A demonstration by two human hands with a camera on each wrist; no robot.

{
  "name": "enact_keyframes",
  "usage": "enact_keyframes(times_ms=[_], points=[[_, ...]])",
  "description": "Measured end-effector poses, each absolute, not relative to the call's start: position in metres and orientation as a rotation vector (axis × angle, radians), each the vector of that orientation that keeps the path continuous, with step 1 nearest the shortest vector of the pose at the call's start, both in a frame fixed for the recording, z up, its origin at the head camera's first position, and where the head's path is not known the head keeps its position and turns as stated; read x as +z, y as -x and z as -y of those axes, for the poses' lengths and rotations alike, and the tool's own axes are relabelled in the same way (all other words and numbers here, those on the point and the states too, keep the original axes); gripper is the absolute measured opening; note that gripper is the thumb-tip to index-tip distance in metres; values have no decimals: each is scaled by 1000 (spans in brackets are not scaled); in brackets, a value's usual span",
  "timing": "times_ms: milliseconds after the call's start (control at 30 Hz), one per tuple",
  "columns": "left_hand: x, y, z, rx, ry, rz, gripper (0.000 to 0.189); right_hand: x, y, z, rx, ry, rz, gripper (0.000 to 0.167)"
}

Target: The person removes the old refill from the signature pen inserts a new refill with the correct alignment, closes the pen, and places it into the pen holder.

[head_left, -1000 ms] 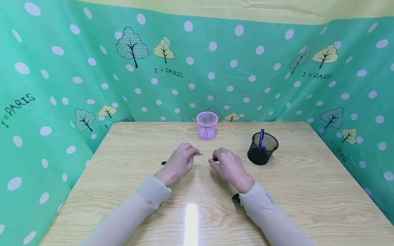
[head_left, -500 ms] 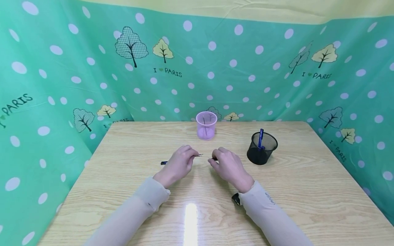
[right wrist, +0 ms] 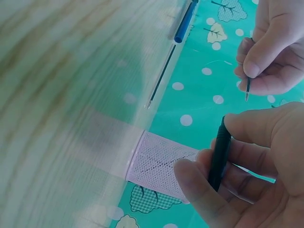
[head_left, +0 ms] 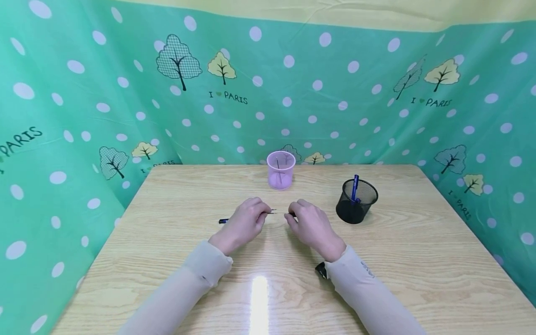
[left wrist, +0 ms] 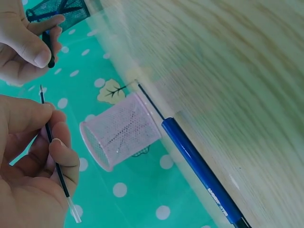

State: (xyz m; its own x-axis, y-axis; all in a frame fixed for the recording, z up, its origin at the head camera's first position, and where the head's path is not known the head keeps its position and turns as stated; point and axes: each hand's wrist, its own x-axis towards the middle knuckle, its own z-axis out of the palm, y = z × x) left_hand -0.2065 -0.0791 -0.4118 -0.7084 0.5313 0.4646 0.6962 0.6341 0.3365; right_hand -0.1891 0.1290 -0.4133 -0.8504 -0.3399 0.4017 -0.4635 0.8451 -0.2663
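Observation:
In the left wrist view my left hand (left wrist: 28, 156) pinches a thin dark pen refill (left wrist: 57, 166) with a clear tail end and a metal tip. My right hand (head_left: 311, 228) holds a short black pen grip section (right wrist: 220, 154) between thumb and fingers. The hands face each other over the middle of the table, with a small gap between refill tip and grip. A blue pen barrel (left wrist: 199, 171) with a thin refill projecting from its front lies on the table beside my left hand, mostly hidden by it in the head view.
A light purple mesh cup (head_left: 281, 180) stands at the back, with a thin dark line showing inside. To the right, a black mesh pen holder (head_left: 353, 211) contains blue pens (head_left: 355, 186). A small black object (head_left: 321, 270) shows beside my right cuff. Green curtain surrounds the table.
Both hands stay almost in place. The refill tip in my left fingers has dipped slightly, separating it in view from the other tip. The right fingertips have shifted a little.

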Motion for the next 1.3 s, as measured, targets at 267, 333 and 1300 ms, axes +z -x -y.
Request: enact_keyframes(times_ms=[267,333,1300], points=[[-412,207,79,-728,960,2563,14,-414,190,-129,502,-604,2665,6],[-411,207,79,-732,956,2570,14,-414,190,-129,502,-602,2660,5],[-418,206,74,-792,940,2567,15,-414,190,-130,504,-650,2657,4]])
